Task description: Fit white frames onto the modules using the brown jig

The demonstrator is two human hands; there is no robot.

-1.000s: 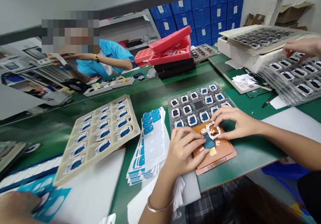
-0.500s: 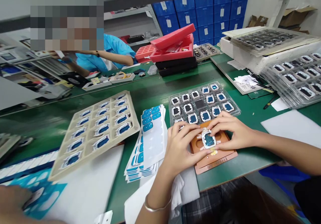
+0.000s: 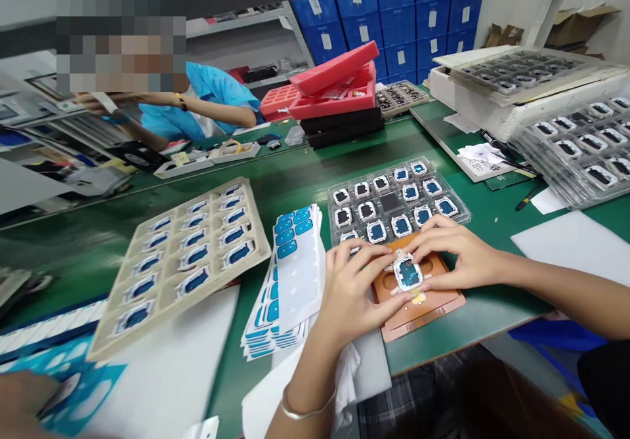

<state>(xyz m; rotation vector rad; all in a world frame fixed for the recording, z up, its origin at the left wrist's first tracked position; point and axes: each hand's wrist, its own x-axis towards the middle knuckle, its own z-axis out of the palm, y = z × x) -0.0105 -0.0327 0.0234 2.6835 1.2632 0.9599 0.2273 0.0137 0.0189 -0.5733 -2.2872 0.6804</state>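
Observation:
A small white frame with a blue centre point(image 3: 408, 273) lies flat on a brown jig plate point(image 3: 427, 308) at the near edge of the green table. My left hand point(image 3: 355, 288) presses its left side with the fingertips. My right hand point(image 3: 455, 250) presses its top and right side. Just behind the jig a clear tray point(image 3: 396, 203) holds rows of the same white frames, some blue, some dark. Left of my left hand lies a stack of white sheets with blue stickers point(image 3: 290, 275).
A beige tray of blue-filled frames point(image 3: 184, 258) lies to the left. White foam sheets point(image 3: 571, 242) sit at right. Stacked clear trays point(image 3: 585, 150) and a white box are far right. Red and black trays point(image 3: 335, 98) stand behind. A person in blue sits opposite; another hand point(image 3: 24, 403) is at bottom left.
The white frame, held tilted above the jig a second ago, now lies flat on it over the blue piece, with both hands pressing around it.

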